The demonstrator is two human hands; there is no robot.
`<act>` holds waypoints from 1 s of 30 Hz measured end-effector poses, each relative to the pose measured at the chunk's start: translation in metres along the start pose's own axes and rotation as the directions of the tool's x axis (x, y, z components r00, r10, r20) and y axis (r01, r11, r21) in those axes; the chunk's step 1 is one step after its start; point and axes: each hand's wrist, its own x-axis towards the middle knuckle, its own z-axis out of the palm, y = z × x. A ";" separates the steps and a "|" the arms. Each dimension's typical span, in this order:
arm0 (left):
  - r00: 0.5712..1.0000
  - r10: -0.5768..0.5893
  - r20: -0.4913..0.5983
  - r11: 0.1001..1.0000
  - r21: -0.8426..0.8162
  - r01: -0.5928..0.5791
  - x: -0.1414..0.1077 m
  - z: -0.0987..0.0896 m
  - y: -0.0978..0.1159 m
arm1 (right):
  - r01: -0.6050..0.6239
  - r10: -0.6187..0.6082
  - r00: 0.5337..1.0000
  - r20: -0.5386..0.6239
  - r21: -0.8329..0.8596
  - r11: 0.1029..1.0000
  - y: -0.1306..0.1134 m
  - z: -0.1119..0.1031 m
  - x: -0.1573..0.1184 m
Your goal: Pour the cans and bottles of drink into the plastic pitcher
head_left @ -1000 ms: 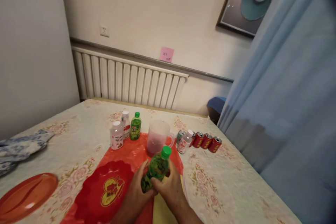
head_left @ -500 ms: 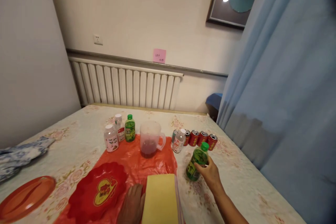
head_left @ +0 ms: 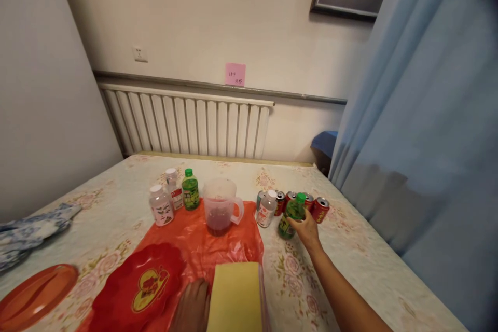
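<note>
Floral tablecloth [head_left: 352,270] under everything, a red plastic sheet [head_left: 233,241] on it; I have the right hand [head_left: 306,228] grasping a green-capped bottle [head_left: 290,218] in front of the red cans [head_left: 320,210], right of the measuring jug [head_left: 220,212], while the left hand [head_left: 191,306] lies flat beside the yellow pad [head_left: 236,298], grasping nothing visible.

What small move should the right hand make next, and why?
I'd probably lower the right hand slightly, bringing the green bottle upright on the tablecloth. Its fingers grip the bottle, which seems to lean toward them, close to the white-capped bottle and red cans. I can't tell whether its base already touches.
</note>
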 end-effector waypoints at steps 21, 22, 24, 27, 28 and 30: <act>0.999 0.028 -0.030 0.999 0.045 -0.027 -0.001 0.010 -0.008 | 0.014 -0.014 1.000 -0.027 -0.005 1.000 0.049 0.061 0.013; 0.999 0.028 -0.032 0.998 0.049 -0.026 -0.001 0.011 -0.009 | 0.003 -0.003 1.000 -0.030 -0.011 1.000 0.052 0.063 0.010; 0.999 0.036 -0.039 0.998 0.060 -0.033 -0.002 0.013 -0.012 | -0.013 0.012 0.999 -0.032 -0.020 1.000 0.058 0.067 0.004; 0.997 0.056 -0.047 0.996 0.074 -0.053 -0.001 0.016 -0.015 | -0.025 0.024 0.999 -0.026 -0.031 0.999 0.069 0.073 -0.005; 0.996 0.065 -0.052 0.995 0.080 -0.061 -0.001 0.016 -0.016 | -0.027 0.026 0.999 -0.023 -0.038 0.999 0.072 0.075 -0.007; 0.994 0.082 -0.072 0.993 0.094 -0.075 -0.001 0.016 -0.016 | -0.026 0.025 1.000 -0.018 -0.058 0.998 0.077 0.078 -0.010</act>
